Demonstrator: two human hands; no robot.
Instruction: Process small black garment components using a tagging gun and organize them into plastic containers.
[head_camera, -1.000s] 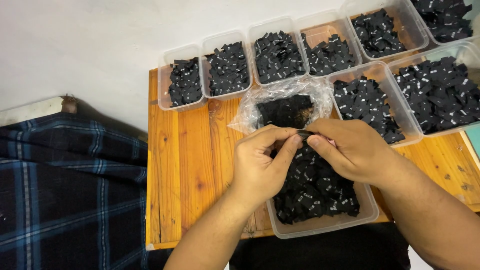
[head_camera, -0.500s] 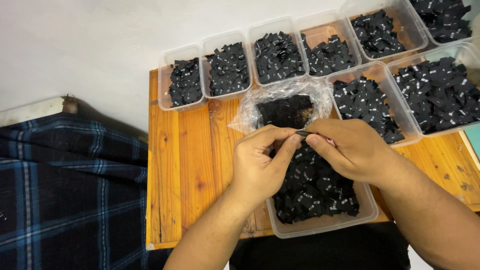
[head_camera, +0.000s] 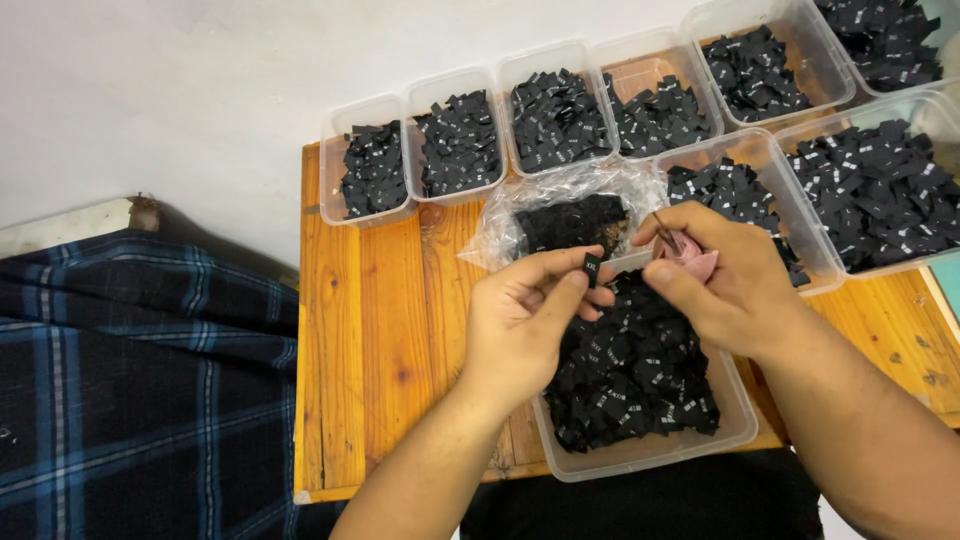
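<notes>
Head view: above the nearest clear tray, heaped with black fabric labels, the left hand is curled nearly closed, thumb and forefinger pinching one small black label. Right hand, just right of that label and over the tray's far edge, is closed around a pink snipping tool with a thin metal tip. Beyond the tray lies a clear plastic bag of black pieces; further trays line the wooden table.
</notes>
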